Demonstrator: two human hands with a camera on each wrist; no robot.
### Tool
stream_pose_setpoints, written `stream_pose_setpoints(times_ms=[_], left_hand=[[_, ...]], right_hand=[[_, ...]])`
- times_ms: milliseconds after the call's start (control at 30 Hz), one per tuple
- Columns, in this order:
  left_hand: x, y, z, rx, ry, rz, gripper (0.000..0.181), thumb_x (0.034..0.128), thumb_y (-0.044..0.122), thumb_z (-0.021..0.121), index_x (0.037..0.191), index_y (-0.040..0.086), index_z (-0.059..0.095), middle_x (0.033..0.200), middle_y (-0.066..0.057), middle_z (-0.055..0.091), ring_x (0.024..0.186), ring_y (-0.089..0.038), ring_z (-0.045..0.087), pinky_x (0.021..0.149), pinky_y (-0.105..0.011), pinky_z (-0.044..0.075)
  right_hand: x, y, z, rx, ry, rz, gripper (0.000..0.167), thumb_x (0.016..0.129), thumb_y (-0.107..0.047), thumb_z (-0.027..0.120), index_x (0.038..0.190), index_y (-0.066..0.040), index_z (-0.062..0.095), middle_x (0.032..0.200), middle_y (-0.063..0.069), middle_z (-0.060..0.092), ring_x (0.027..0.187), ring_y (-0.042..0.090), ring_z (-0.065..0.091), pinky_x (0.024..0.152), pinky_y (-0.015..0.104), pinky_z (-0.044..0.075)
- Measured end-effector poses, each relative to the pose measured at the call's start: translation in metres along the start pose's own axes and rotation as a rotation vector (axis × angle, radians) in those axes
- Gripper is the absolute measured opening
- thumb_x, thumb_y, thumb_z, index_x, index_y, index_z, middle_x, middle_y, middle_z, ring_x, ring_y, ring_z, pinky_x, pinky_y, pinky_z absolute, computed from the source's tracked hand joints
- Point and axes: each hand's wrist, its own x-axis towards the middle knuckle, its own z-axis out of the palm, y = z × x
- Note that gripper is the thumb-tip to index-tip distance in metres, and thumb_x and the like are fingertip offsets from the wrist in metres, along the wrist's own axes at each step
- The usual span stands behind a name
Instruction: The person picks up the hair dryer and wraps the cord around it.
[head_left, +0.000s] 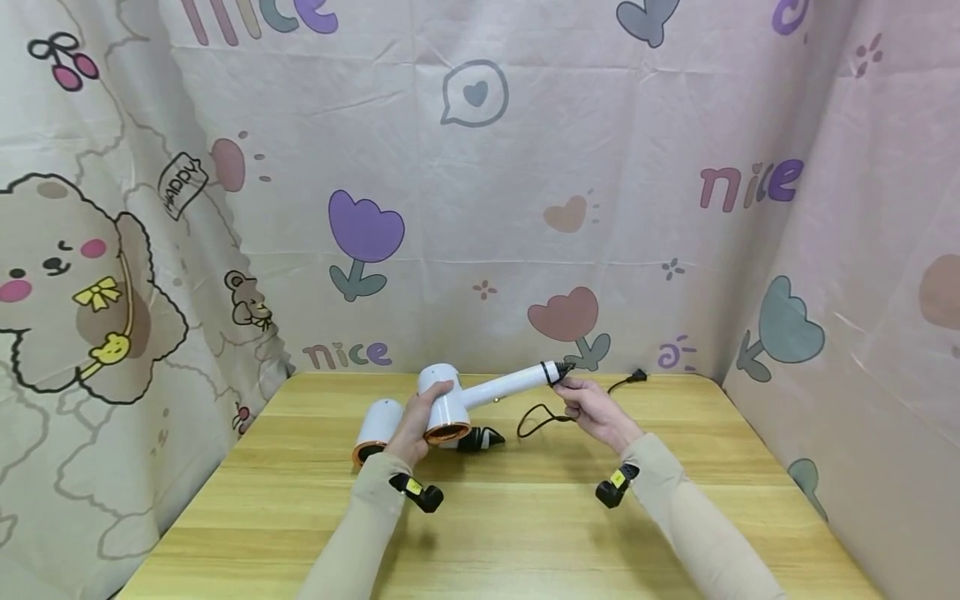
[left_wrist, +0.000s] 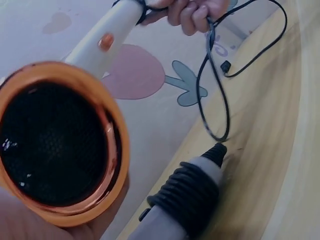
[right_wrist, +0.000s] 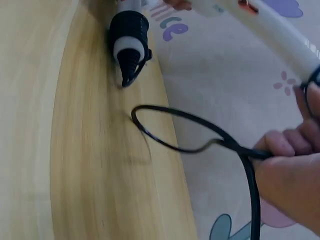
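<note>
A white hair dryer [head_left: 504,387] with an orange-rimmed end [left_wrist: 117,150] is held above the table, its handle pointing right. My left hand [head_left: 422,414] grips its barrel. At the handle's end my right hand [head_left: 597,410] pinches the black cord [right_wrist: 187,116], some of which lies round the handle end; a loop of it hangs below the fingers. Behind my left hand, a second white dryer [head_left: 381,423] lies on the table, its handle wrapped in black cord [left_wrist: 185,197] and pointing right.
The wooden table [head_left: 525,533] reaches back to a patterned cloth [head_left: 480,183], which also hangs at both sides. The cord's black plug [head_left: 637,376] lies near the table's back edge, right of centre.
</note>
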Motion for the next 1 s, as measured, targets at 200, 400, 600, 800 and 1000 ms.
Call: stream_pose_setpoints(times_ms=[200,400,600,800,1000], left_hand=[[0.001,0.002,-0.011,0.038,-0.101,-0.061,0.077,0.0806,0.052,0.071,0.132,0.002,0.044,0.101,-0.008,0.063,0.084,-0.018,0.064,0.074,-0.029,0.056],[-0.001,0.006,-0.019,0.127,-0.151,-0.080,0.078,0.0797,0.052,0.071,0.130,-0.002,0.045,0.099,-0.010,0.065,0.081,-0.019,0.066,0.073,-0.029,0.058],[-0.002,0.010,-0.023,0.200,-0.208,-0.011,0.071,0.0836,0.039,0.070,0.135,0.001,0.040,0.096,-0.011,0.066,0.076,-0.020,0.068,0.068,-0.034,0.060],[-0.003,0.012,-0.021,0.307,-0.211,0.126,0.070,0.0790,0.026,0.078,0.135,0.006,0.041,0.107,-0.017,0.062,0.078,-0.024,0.068,0.069,-0.040,0.061],[-0.001,0.011,-0.014,0.381,-0.104,0.249,0.072,0.0726,0.017,0.081,0.134,0.006,0.044,0.117,-0.021,0.056,0.091,-0.029,0.064,0.073,-0.041,0.060]], right_hand=[[0.000,-0.006,-0.011,-0.254,-0.041,-0.028,0.019,0.092,0.001,0.060,0.087,-0.013,0.073,0.088,-0.004,0.060,0.068,0.006,0.044,0.063,0.019,0.039],[-0.003,-0.019,-0.017,-0.702,-0.088,-0.120,0.023,0.089,0.004,0.061,0.109,0.003,0.071,0.114,0.013,0.069,0.097,0.015,0.063,0.088,0.034,0.055],[0.001,-0.030,-0.015,-1.050,-0.169,-0.194,0.012,0.090,-0.009,0.068,0.098,-0.007,0.077,0.097,0.008,0.074,0.079,0.011,0.063,0.070,0.026,0.054],[0.003,-0.040,-0.001,-1.264,-0.189,-0.228,0.006,0.088,-0.020,0.073,0.085,-0.016,0.077,0.082,-0.004,0.072,0.065,0.009,0.054,0.062,0.027,0.047],[0.000,-0.040,0.021,-1.341,-0.063,-0.238,0.012,0.091,-0.019,0.068,0.089,-0.012,0.078,0.081,-0.003,0.072,0.059,0.009,0.051,0.059,0.026,0.044]])
